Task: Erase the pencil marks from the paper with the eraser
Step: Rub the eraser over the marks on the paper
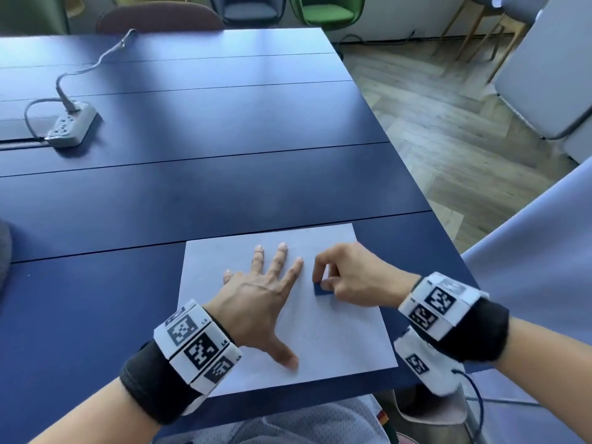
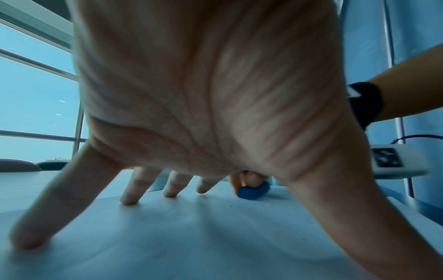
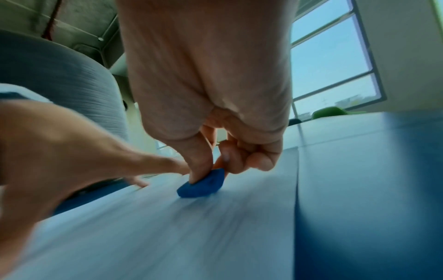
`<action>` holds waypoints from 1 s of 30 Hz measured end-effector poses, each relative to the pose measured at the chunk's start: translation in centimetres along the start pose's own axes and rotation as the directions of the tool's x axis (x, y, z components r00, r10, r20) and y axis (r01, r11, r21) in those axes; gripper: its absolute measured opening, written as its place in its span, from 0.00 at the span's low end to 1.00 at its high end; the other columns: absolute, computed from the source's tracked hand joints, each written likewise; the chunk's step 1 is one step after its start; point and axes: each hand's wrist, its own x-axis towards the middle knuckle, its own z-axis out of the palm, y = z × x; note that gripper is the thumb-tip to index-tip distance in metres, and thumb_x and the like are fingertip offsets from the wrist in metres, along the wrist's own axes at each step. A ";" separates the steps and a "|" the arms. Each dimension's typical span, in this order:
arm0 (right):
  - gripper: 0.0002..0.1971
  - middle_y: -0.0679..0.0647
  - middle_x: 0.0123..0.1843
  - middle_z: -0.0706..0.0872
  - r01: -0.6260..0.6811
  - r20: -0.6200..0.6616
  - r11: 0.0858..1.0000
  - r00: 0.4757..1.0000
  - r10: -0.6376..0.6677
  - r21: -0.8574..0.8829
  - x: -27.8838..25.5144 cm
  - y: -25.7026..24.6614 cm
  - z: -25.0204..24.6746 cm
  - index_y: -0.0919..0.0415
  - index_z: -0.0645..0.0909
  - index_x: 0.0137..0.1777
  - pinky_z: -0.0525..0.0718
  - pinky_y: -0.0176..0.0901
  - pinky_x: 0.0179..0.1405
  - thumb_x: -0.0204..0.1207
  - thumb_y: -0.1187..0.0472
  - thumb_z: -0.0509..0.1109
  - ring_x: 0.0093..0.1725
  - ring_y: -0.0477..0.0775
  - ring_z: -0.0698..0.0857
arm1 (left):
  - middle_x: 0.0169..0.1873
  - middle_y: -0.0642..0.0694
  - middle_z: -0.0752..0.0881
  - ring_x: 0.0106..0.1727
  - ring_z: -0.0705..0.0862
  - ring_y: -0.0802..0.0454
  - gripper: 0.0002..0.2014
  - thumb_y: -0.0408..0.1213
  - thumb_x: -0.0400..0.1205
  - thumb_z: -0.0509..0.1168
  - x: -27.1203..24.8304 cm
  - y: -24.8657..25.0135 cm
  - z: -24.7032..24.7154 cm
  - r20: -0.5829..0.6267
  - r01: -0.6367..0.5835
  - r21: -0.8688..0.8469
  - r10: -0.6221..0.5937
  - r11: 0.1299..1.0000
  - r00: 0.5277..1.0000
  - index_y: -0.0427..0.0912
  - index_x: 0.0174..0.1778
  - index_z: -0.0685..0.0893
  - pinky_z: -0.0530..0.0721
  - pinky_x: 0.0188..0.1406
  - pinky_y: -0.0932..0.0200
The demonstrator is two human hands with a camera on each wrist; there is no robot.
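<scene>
A white sheet of paper (image 1: 336, 331) lies on the dark blue table near its front right corner. My left hand (image 1: 256, 293) presses flat on the sheet with fingers spread and straight; from the left wrist view its fingertips (image 2: 128, 200) touch the paper (image 2: 167, 236). My right hand (image 1: 349, 274) pinches a small blue eraser (image 1: 321, 288) between thumb and fingers, its lower edge against the paper just right of my left index finger. The eraser (image 3: 202, 184) shows tilted on the sheet (image 3: 167, 227) in the right wrist view, and as a blue lump (image 2: 253, 191) in the left wrist view. I cannot make out pencil marks.
A grey power strip (image 1: 72, 125) with its cable lies at the table's far left. The table's right edge (image 1: 448, 238) runs close beside the paper, with wood floor beyond. Chairs (image 1: 326, 9) stand past the far edge. A pale panel (image 1: 544, 245) rises at the right.
</scene>
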 end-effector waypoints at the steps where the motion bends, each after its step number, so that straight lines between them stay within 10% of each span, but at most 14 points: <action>1: 0.09 0.43 0.33 0.79 -0.001 -0.032 1.000 1.000 0.001 -0.009 1.2 0.2 -0.6 0.52 0.85 0.41 0.75 0.32 0.35 0.73 0.68 0.69 0.32 0.40 0.78 | 0.82 0.46 0.25 0.84 0.31 0.36 0.75 0.73 0.56 0.76 0.0 0.0 -0.1 0.001 0.001 -0.002 -0.001 1.000 1.000 0.51 0.83 0.28 0.65 0.74 0.27; 6: 0.06 0.43 0.33 0.79 -0.020 -0.149 1.000 0.989 0.018 -0.013 3.9 1.0 -3.0 0.58 0.87 0.43 0.75 0.32 0.33 0.74 0.68 0.70 0.32 0.39 0.78 | 0.82 0.46 0.27 0.84 0.32 0.37 0.76 0.73 0.56 0.76 0.0 0.0 -0.3 -0.007 -0.001 -0.005 0.001 1.000 1.000 0.48 0.84 0.30 0.69 0.73 0.32; 12: 0.09 0.49 0.37 0.85 0.069 0.088 0.997 0.994 -0.065 -0.043 1.6 1.5 -1.8 0.53 0.87 0.41 0.80 0.33 0.34 0.74 0.69 0.71 0.35 0.45 0.81 | 0.83 0.46 0.27 0.84 0.32 0.36 0.75 0.71 0.57 0.77 0.1 0.2 -0.4 0.008 0.007 -0.017 -0.007 1.000 1.000 0.48 0.84 0.30 0.64 0.74 0.26; 17: 0.08 0.46 0.32 0.82 0.036 -0.125 0.999 0.991 -0.036 -0.005 4.6 1.7 -2.9 0.57 0.87 0.40 0.76 0.36 0.34 0.73 0.70 0.71 0.30 0.42 0.79 | 0.83 0.47 0.28 0.84 0.33 0.37 0.76 0.71 0.55 0.78 0.1 0.0 -0.3 0.003 0.008 -0.020 -0.007 1.000 1.000 0.49 0.84 0.31 0.67 0.72 0.25; 22: 0.12 0.46 0.32 0.84 0.075 0.112 0.996 0.991 -0.071 -0.038 2.8 1.8 -2.2 0.49 0.87 0.38 0.79 0.31 0.31 0.73 0.69 0.71 0.30 0.41 0.79 | 0.83 0.47 0.28 0.84 0.33 0.36 0.76 0.69 0.56 0.79 0.2 0.2 -0.6 0.020 0.023 -0.024 -0.022 0.999 1.000 0.50 0.83 0.30 0.66 0.72 0.23; 27: 0.07 0.48 0.33 0.82 0.031 -0.169 0.999 0.985 -0.026 0.022 4.9 2.0 -3.4 0.56 0.88 0.41 0.76 0.31 0.32 0.74 0.68 0.72 0.31 0.43 0.80 | 0.83 0.48 0.28 0.84 0.32 0.37 0.76 0.70 0.56 0.78 0.1 0.1 -0.7 0.023 0.018 -0.023 -0.017 1.000 1.000 0.50 0.83 0.29 0.66 0.72 0.25; 30: 0.08 0.51 0.34 0.85 0.046 -0.073 0.999 0.996 -0.044 0.024 3.6 2.1 -2.7 0.55 0.88 0.39 0.79 0.32 0.31 0.72 0.69 0.73 0.31 0.43 0.80 | 0.82 0.48 0.27 0.84 0.32 0.37 0.76 0.69 0.56 0.79 0.1 0.1 -0.7 0.021 0.020 -0.034 -0.020 0.999 1.000 0.51 0.83 0.28 0.65 0.72 0.24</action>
